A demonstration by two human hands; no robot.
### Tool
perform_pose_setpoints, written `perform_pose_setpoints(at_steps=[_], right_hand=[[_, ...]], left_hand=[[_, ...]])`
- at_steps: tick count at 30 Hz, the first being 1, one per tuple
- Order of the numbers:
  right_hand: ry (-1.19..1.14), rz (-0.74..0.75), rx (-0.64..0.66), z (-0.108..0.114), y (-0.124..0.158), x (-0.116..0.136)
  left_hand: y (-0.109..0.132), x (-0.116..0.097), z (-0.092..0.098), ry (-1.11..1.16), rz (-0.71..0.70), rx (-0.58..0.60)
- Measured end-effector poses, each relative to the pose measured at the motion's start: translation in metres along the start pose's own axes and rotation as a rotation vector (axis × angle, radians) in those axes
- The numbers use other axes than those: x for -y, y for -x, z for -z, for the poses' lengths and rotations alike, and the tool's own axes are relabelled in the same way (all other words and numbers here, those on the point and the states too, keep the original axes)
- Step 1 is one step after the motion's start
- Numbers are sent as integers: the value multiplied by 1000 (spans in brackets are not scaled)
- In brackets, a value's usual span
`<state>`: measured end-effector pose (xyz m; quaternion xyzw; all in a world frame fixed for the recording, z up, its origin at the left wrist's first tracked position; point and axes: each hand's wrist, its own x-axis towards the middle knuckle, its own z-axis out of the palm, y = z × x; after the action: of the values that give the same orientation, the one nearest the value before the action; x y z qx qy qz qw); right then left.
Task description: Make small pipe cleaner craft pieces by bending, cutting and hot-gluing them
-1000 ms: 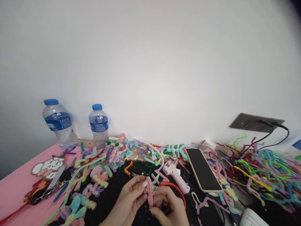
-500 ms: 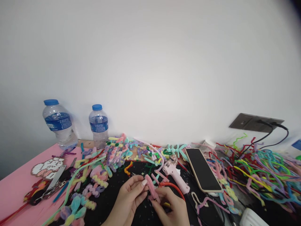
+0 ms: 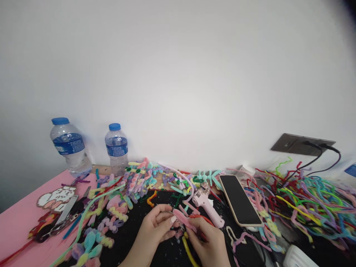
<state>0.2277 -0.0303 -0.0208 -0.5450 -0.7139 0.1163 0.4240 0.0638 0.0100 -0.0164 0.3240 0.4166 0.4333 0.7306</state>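
Between my two hands is a pink pipe cleaner, bent into a narrow folded loop. My left hand pinches its left end between thumb and fingers. Closed on its right end is my right hand, its fingertips partly hiding the piece. A yellow pipe cleaner shows below, by my right fingers; whether they touch it I cannot tell. Behind my right hand lies a red pipe cleaner. A pale pink glue gun rests just beyond that hand.
A phone lies to the right, near a tangled heap of pipe cleaners. Finished-looking fuzzy pieces crowd the back. Scissors lie at the left. Two water bottles stand against the wall, below a socket on the right.
The pink pipe cleaner has tipped from steep to more slanted. My right hand has shifted slightly right and down, and more of the yellow pipe cleaner now shows.
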Motion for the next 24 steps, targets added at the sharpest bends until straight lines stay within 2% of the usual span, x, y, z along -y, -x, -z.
perform_pose_setpoints(at_steps=[4,9,13,24], right_hand=[[-68,-78,57,3,-3,-3],[-92,-102,124,6,-8,-2],[-85,-82,180,9,-10,0],[-126,-78,178,10,-11,0]], left_hand=[[-4,-4,9,-311,-186,179],[-1,-16,15,-712,-402,249],[1,-23,16,-802,-485,293],[-1,-22,20,-927,-607,246]])
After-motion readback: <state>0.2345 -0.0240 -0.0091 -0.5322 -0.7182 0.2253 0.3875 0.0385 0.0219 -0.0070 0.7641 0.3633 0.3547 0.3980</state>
